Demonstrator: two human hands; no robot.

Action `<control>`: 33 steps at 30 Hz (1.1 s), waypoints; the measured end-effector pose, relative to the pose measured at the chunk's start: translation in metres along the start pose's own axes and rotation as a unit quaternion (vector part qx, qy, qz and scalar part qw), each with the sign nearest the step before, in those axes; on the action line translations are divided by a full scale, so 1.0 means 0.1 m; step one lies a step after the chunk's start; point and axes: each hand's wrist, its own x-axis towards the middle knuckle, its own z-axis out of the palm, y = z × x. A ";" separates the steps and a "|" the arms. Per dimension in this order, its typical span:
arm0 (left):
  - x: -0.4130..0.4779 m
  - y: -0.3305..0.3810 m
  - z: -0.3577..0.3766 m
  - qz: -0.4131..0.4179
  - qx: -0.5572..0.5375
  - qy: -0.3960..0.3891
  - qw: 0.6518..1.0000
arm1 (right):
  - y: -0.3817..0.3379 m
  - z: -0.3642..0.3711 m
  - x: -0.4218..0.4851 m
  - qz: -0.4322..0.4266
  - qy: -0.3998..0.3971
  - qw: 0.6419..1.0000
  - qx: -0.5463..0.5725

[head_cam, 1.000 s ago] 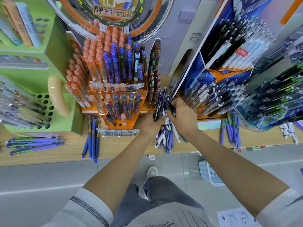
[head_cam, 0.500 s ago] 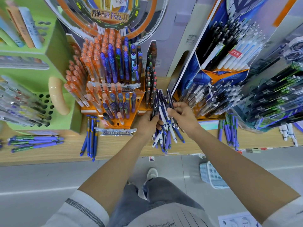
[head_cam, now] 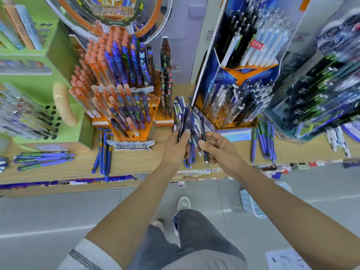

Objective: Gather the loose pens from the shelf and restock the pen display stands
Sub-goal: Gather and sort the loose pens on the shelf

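Left hand (head_cam: 175, 148) gripped a bundle of blue and dark pens (head_cam: 186, 117); right hand (head_cam: 220, 148) pinched one slim dark pen (head_cam: 203, 125). Four loose blue pens (head_cam: 103, 151) lay on the wooden shelf (head_cam: 136, 164).

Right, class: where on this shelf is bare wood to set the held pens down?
Bare wood below the silver nameplate, between the blue pens and the left hand; also between the purple pens at right and white pens. Crowded by the right hand.

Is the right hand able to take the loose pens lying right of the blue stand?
Probably not yet: the right hand pinches a dark pen, though nothing blocks its way to those loose pens.
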 end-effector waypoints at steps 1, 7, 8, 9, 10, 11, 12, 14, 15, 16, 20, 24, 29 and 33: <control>-0.08 -0.02 0.03 0.011 -0.001 -0.012 1.000 | 0.05 0.02 -0.10 -0.008 -0.001 1.000 0.010; -0.52 -0.31 0.11 0.016 0.068 -0.088 0.994 | 0.44 0.10 -0.81 -0.048 0.059 0.997 0.032; -0.58 -0.40 0.13 0.015 0.089 -0.097 0.991 | 0.54 0.10 -0.94 -0.042 0.087 0.994 0.043; -0.66 -0.47 0.17 0.012 0.109 -0.106 0.988 | 0.63 0.09 -1.07 -0.036 0.120 0.990 0.059; -0.73 -0.54 0.22 0.009 0.125 -0.118 0.985 | 0.72 0.06 -1.19 -0.030 0.155 0.984 0.076; -0.80 -0.62 0.29 0.007 0.138 -0.139 0.981 | 0.80 0.03 -1.31 -0.022 0.188 0.978 0.092; -0.88 -0.69 0.38 0.007 0.151 -0.165 0.975 | 0.87 -0.02 -1.43 -0.010 0.216 0.971 0.103; -1.03 -0.81 0.62 0.004 0.180 -0.212 0.961 | 0.97 -0.15 -1.68 0.009 0.247 0.961 0.121; -1.11 -0.85 0.78 0.000 0.182 -0.230 0.956 | 1.02 -0.23 -1.80 0.006 0.254 0.958 0.130; -1.20 -0.90 0.95 -0.006 0.180 -0.245 0.953 | 1.08 -0.33 -1.92 -0.004 0.259 0.956 0.137; -1.58 -1.11 1.72 -0.035 0.198 -0.295 0.934 | 1.30 -0.91 -2.43 -0.030 0.299 0.940 0.162; -1.98 -1.35 2.72 -0.046 0.202 -0.356 0.911 | 1.59 -1.79 -3.03 -0.012 0.344 0.924 0.166; -2.44 -1.74 4.07 -0.100 0.179 -0.364 0.909 | 1.92 -3.02 -3.86 0.060 0.448 0.870 0.197; -2.75 -1.96 5.07 -0.155 0.190 -0.378 0.893 | 2.04 -3.93 -4.40 0.056 0.457 0.860 0.223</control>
